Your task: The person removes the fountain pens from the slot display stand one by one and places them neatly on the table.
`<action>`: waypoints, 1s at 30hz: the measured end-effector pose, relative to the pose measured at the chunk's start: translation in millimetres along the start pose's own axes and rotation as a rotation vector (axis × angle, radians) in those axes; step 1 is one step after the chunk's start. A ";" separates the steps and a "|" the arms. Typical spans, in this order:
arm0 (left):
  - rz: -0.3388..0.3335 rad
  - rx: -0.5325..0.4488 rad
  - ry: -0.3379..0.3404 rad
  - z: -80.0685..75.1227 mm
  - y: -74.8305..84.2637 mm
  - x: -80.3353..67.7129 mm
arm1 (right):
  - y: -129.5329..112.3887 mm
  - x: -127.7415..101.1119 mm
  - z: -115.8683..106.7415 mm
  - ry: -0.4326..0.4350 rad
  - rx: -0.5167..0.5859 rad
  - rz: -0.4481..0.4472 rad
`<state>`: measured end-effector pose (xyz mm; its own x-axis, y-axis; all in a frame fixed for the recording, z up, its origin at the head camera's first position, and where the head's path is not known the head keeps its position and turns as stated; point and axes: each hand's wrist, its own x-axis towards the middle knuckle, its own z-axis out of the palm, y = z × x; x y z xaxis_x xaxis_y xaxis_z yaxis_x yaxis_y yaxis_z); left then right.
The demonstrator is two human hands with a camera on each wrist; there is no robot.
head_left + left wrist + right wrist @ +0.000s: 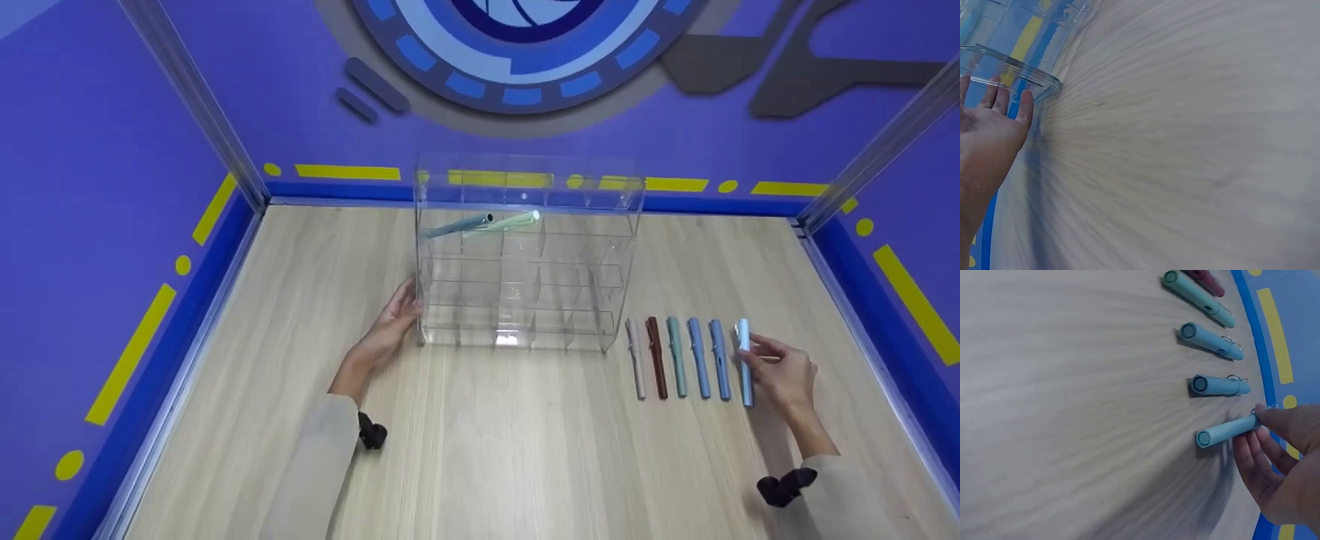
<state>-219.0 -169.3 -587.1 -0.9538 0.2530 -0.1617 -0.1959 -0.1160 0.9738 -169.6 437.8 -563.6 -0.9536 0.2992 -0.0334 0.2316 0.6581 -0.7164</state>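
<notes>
My right hand (pixel 784 373) pinches a light blue pen (pixel 745 375) between thumb and fingers at the right end of a row. In the right wrist view this pen (pixel 1221 432) is at the tabletop; whether it is lifted I cannot tell. Left of it lie two blue pens (pixel 699 360), a green pen (pixel 677 360), a dark red pen (pixel 657 360) and a pale pinkish pen (pixel 636 364). With fingers extended, my left hand (pixel 386 330) touches the left side of a clear compartmented rack (pixel 517 341). A teal pen (pixel 459 225) and a pale green pen (pixel 506 223) rest slanted in its upper compartments.
The wooden tabletop (pixel 510 450) is bordered by blue-purple walls (pixel 97 187) with yellow markings. Metal posts (pixel 202 97) stand at the back corners. A black device (pixel 371 433) sits on my left wrist and another black device (pixel 786 487) on my right.
</notes>
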 end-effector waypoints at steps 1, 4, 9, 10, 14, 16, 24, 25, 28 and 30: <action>-0.003 0.002 0.004 -0.1 0.5 0.4 | 0.7 -0.4 1.0 -0.001 -0.020 -0.015; -0.009 0.000 0.014 -0.8 1.3 0.8 | 1.9 -0.4 3.2 -0.005 -0.036 -0.025; -0.004 -0.011 0.005 -2.7 -1.2 1.1 | 3.1 1.8 4.9 0.000 -0.054 -0.026; -0.003 -0.014 0.004 -2.9 -1.8 1.1 | 3.4 2.2 5.0 0.003 -0.060 -0.030; -0.006 -0.010 0.001 -3.7 -3.7 0.8 | 4.4 3.6 5.3 0.010 -0.099 -0.033; -0.007 -0.008 -0.001 -4.0 -4.1 0.8 | 4.4 4.4 5.5 0.017 -0.126 -0.024; 0.017 -0.016 -0.008 -2.9 -3.2 0.5 | 4.4 6.9 5.8 0.022 -0.195 0.005; 0.018 -0.018 -0.009 -2.7 -3.2 0.5 | 4.8 6.8 6.1 0.023 -0.197 0.002; 0.009 -0.016 -0.001 -2.3 -3.5 -0.2 | 6.1 5.8 7.0 0.022 -0.199 -0.005; 0.004 -0.013 0.004 -2.0 -3.4 -0.6 | 7.1 5.1 7.6 0.022 -0.194 -0.004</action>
<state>-218.2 -170.9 -590.7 -0.9556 0.2487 -0.1582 -0.1946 -0.1292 0.9723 -174.3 438.8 -574.2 -0.9506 0.3102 -0.0141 0.2627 0.7793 -0.5689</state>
